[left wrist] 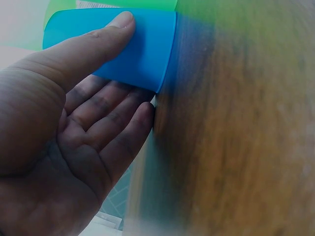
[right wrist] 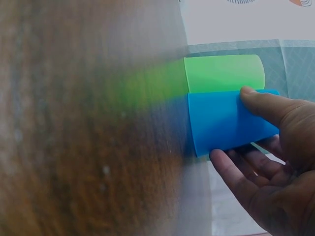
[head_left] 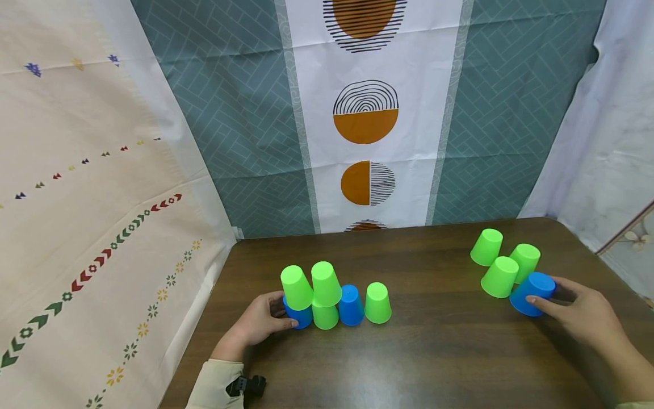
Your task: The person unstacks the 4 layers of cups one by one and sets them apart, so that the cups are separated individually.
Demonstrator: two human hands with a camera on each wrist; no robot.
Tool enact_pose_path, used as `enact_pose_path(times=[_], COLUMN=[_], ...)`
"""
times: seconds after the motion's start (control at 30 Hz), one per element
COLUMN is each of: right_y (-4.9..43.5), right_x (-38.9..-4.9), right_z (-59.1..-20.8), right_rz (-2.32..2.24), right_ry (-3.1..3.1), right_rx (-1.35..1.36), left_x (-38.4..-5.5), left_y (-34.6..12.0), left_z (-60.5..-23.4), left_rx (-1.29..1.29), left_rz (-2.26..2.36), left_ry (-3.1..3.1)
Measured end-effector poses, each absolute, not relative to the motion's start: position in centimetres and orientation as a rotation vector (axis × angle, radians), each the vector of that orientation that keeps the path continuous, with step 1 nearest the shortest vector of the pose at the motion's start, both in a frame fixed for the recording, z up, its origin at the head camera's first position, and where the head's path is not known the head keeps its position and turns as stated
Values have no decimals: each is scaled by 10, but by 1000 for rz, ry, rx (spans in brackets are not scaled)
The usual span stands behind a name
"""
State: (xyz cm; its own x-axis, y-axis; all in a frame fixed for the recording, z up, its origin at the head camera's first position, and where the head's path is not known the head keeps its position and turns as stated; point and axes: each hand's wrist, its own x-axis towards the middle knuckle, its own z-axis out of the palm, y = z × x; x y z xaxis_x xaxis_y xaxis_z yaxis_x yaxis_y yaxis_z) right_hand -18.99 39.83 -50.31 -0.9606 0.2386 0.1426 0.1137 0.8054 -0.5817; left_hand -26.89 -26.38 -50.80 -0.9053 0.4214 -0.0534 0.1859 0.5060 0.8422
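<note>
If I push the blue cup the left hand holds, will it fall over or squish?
The blue cup probably won't tip easily: its wide end is down. It seems fairly stiff, since no dent shows under the thumb. But the green cup above might topple, as it looks just perched there.

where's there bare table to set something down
Free: the tabletop between the left cup stack and the right cup cluster; nearer the camera, between left hand and right hand. Crowded: inside both groups, a hand at each.
</note>
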Motion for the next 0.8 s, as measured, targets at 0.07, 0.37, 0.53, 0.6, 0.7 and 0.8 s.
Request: enact_pose_path(times=[0.07, 0.37, 0.53, 0.6, 0.7, 0.8], right_y=[398, 399, 400, 399, 396, 392], right_x=[-190, -191, -191, -190, -188, -183], right_z=[-503, -507, -505, -504, -500, -493], right_rz=[874, 858, 874, 895, 929, 944], right_ry=[-2786, -2767, -2780, -2787, -2781, -2758], right_rx=[-271, -229, -227, -224, -234, -244], left_x=[-269, -269, -269, -269, -269, -269], left_y=[-264, -264, -264, -264, -264, -264], left_z=[-509, -508, -508, -508, -508, -507], left_rx=[514, 507, 501, 502, 505, 505], left_rz=[1349, 1341, 1346, 1349, 1352, 1354], left_ry=[2502, 2505, 2502, 2501, 2498, 2496])
